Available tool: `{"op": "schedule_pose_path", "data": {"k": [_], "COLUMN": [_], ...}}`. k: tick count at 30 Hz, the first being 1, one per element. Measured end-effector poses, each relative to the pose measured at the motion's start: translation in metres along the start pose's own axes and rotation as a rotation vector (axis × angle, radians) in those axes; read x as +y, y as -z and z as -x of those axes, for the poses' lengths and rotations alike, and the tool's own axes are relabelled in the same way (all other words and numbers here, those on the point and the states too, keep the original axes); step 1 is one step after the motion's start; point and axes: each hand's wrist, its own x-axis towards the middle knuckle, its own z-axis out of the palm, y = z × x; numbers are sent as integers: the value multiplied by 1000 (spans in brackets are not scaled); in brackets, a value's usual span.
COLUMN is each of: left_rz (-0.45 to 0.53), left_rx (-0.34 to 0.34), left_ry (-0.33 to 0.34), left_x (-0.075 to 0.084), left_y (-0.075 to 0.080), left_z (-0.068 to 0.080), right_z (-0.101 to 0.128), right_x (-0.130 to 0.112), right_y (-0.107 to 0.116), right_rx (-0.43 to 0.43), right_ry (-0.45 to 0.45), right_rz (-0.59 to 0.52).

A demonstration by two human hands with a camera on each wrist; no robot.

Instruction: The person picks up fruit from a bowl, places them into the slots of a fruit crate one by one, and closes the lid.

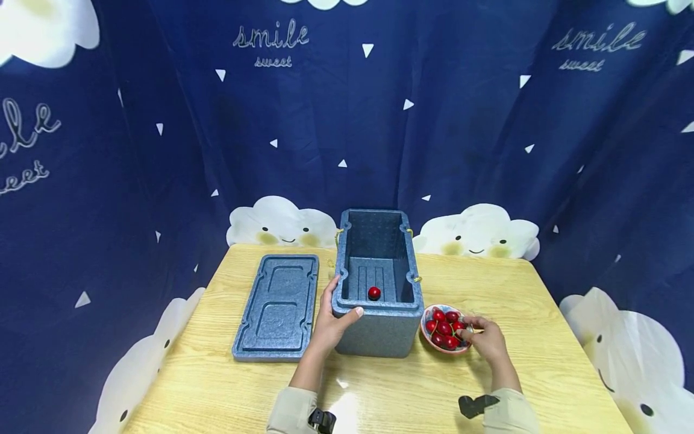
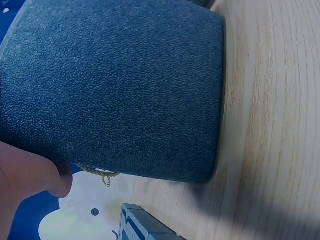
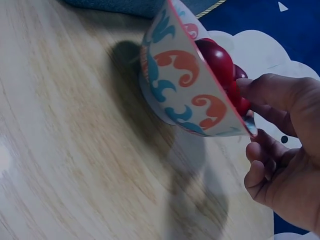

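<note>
Head view first: I've got the blue foam box [image 1: 376, 283] standing open in the middle of the wooden table [image 1: 542, 337], with a single cherry [image 1: 374, 293] lying on its floor near the front wall. My left hand [image 1: 332, 319] grips the box at its front left corner, thumb hooked over the front rim, fingers wrapped along the left side. On the left wrist view I see only the thumb [image 2: 35, 175] pressed against the grainy outer wall of the box, with a bit of rope handle [image 2: 102, 175] dangling just beside it.

Over on the right, the patterned bowl [image 1: 428, 336] sits just beside the box's front right corner, heaped with red cherries [image 1: 446, 328]. My right hand [image 1: 488, 339] is at the bowl's right edge, fingers reaching in over the rim. From the right wrist view, the fingertips [image 3: 250, 89] touch the cherries at the top of the pile, while the lower fingers curl under, just beside the rim. Whether one cherry is actually pinched yet, I cannot tell; the bowl wall hides the contact.

Left of the box, apart from it, the box lid [image 1: 278, 306] lies flat, inner side up.
</note>
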Motion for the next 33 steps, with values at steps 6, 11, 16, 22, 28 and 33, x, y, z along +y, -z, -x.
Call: {"op": "schedule_pose_path", "data": {"k": [6, 11, 16, 22, 28, 33], "left_rz": [21, 30, 16, 18, 12, 35], "left_rx": [-19, -19, -14, -16, -11, -14], "left_ry": [10, 4, 5, 14, -1, -16], "left_x": [-2, -1, -2, -1, -2, -4], "left_y": [-1, -3, -2, -1, 0, 1], "left_z": [2, 1, 1, 2, 1, -1], "right_z": [6, 6, 7, 11, 11, 8], "right_x": [3, 3, 2, -8, -29, -45], "right_y": [-4, -4, -4, 1, 9, 17], "right_rx": [-15, 19, 47, 80, 129, 138], "right_ry": [-44, -34, -12, -23, 16, 41], "right_rz": [-4, -11, -14, -57, -90, -121]}}
